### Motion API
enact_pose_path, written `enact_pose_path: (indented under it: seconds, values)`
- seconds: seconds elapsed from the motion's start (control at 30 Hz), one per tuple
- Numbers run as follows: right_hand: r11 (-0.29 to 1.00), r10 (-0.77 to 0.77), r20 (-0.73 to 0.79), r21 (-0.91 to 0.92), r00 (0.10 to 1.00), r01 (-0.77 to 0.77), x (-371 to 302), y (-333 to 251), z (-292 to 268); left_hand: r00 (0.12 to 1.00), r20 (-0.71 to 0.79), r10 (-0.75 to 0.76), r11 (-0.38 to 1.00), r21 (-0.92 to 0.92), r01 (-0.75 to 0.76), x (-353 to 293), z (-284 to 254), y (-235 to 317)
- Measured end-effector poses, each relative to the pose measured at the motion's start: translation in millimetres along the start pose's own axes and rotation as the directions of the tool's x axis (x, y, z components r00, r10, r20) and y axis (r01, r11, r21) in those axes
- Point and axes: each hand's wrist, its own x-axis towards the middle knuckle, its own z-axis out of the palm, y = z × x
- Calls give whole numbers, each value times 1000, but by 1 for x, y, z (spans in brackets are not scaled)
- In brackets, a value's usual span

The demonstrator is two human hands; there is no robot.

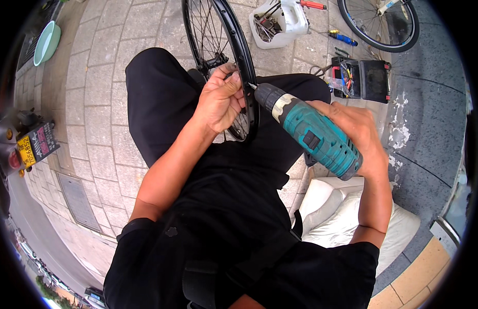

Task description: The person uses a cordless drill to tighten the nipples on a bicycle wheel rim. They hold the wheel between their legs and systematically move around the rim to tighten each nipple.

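A black spoked bicycle wheel (232, 31) stands upright between my knees, its rim edge toward me. My right hand (352, 123) is wrapped round a teal and black cordless drill (311, 131). The drill's thin bit (253, 86) points left and meets the outer face of the rim, or nearly so; I cannot tell whether it touches. On the inner side of the rim, opposite the bit, my left hand (221, 100) is closed with thumb and fingertips pinched together among the spokes. What lies between those fingertips is too small to make out.
Beyond the wheel stands a cut white plastic jug (280, 26) of metal parts. To its right are a blue-handled tool (343, 38), another bicycle wheel (411, 31) and an open black toolbox (375, 80). A white covered seat (347, 211) is at my right, a green basin (47, 43) far left.
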Motion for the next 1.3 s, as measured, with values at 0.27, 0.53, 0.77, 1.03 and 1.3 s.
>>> enact_pose_path:
  seconds: [0.27,0.53,0.77,1.03,1.3]
  values:
    - [998,-9,48,-56,999,12,8,-16,-12,999,49,0,1000,-15,1,4,-6,-2]
    - [996,29,100,-88,995,-20,16,-20,-24,999,55,1,996,-92,4,0,4,-5]
    - [963,268,200,-38,943,-266,18,-16,-33,991,-83,-107,985,-143,95,0,22,-21]
    - [914,387,229,-226,893,-338,-10,-5,-29,963,97,-252,910,-314,270,20,15,-28]
    - [918,340,205,-286,918,-276,-17,0,-27,941,64,-333,909,-243,338,27,29,-27]
